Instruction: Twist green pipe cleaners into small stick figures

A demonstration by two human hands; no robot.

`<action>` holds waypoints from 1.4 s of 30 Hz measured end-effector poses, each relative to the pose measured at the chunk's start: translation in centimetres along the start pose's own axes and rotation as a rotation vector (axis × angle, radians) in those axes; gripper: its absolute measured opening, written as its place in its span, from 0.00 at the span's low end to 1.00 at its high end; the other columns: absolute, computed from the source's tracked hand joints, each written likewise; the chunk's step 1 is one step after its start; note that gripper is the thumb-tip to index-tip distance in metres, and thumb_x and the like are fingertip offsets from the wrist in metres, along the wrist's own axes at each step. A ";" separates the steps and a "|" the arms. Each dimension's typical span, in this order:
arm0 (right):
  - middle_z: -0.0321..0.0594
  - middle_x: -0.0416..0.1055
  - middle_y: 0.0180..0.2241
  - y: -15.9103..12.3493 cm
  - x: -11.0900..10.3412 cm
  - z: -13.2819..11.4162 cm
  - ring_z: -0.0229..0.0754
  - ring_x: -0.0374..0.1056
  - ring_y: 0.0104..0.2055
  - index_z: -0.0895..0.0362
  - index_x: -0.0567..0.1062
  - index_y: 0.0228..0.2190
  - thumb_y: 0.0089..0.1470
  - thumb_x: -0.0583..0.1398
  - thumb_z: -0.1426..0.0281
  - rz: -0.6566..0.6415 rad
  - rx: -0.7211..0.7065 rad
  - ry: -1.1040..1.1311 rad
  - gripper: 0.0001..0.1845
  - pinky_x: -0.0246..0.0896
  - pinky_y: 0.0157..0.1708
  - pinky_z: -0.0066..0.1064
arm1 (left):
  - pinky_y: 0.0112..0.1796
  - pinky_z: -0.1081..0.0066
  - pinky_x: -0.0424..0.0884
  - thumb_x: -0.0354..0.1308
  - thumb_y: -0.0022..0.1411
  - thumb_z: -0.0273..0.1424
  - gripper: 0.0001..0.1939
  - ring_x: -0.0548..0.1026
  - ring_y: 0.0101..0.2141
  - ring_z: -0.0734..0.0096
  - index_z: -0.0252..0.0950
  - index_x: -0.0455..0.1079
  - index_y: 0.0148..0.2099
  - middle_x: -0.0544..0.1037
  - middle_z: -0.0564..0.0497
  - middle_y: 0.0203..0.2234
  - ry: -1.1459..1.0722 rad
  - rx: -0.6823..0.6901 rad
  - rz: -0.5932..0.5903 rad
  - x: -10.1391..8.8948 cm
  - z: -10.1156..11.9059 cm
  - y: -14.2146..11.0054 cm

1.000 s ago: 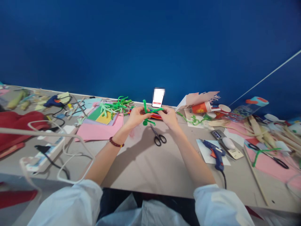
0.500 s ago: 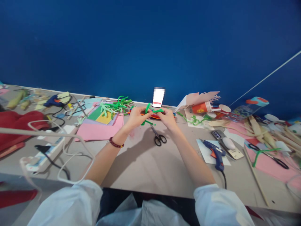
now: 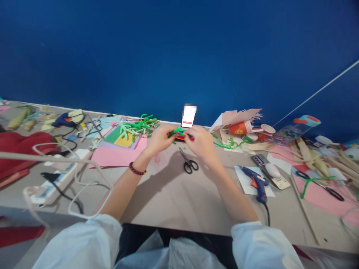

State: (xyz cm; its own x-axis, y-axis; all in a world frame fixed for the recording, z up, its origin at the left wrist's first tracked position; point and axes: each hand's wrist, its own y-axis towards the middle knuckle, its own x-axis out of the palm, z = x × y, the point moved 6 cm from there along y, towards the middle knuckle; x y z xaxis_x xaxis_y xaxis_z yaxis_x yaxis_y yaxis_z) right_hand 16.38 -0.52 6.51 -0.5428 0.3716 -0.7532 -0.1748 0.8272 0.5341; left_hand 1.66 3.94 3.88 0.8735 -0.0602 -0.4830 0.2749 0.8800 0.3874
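Between my two hands, over the far middle of the table, are green pipe cleaners (image 3: 177,130). My left hand (image 3: 160,139), with a dark red bead bracelet on its wrist, pinches them from the left. From the right, my right hand (image 3: 201,141) is closed on the green piece too, its back turned toward me. A length of green stem sticks out past the right hand's outer side. Behind the fingers a red and blue bundle (image 3: 181,137) shows in part. Black-handled scissors (image 3: 190,164) lie just below the hands, and a phone (image 3: 189,116) leans against the blue wall.
To the left are a pile of green pipe cleaners (image 3: 140,125), pink paper (image 3: 117,155) and a white power strip (image 3: 61,179). Rightward lie a blue glue gun (image 3: 256,181), a grey phone (image 3: 269,170), red paper cups (image 3: 240,127) and a thin stick (image 3: 305,213).
My right hand has turned over and moved slightly right, its back now showing. The upright green end between the hands now lies flatter, and a green length has appeared beyond the right hand.
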 end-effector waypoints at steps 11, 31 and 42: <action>0.38 0.75 0.32 0.8 -1.8 2.2 0.42 0.67 0.37 0.52 0.80 0.33 0.49 0.65 0.64 -0.298 -0.101 0.324 0.08 0.58 0.37 0.32 | 0.21 0.76 0.61 0.59 0.51 0.33 0.08 0.67 0.20 0.77 0.33 0.74 0.30 0.72 0.53 0.20 -0.190 -0.099 -0.262 2.1 1.0 -0.8; 0.37 0.72 0.24 0.5 3.3 5.7 0.35 0.62 0.25 0.56 0.82 0.27 0.39 0.67 0.61 -0.424 0.390 0.947 0.13 0.55 0.26 0.29 | 0.18 0.77 0.63 0.63 0.51 0.38 0.12 0.66 0.18 0.79 0.32 0.74 0.31 0.72 0.53 0.19 -0.364 -0.064 -0.055 1.4 1.6 -1.0; 0.40 0.74 0.25 0.4 0.6 0.8 0.39 0.65 0.28 0.56 0.80 0.25 0.55 0.55 0.68 -0.129 0.073 0.313 0.15 0.52 0.29 0.30 | 0.28 0.74 0.66 0.59 0.53 0.32 0.06 0.70 0.25 0.74 0.34 0.72 0.31 0.75 0.53 0.24 -0.108 0.017 0.207 0.0 -0.1 -0.2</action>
State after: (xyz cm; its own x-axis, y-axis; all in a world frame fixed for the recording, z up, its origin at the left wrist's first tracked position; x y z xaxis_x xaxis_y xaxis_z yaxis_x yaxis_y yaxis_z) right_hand 16.61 0.34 5.95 -0.7478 0.1238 -0.6522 -0.2051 0.8913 0.4044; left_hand 1.59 3.82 3.72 0.9498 0.0702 -0.3050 0.0909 0.8707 0.4834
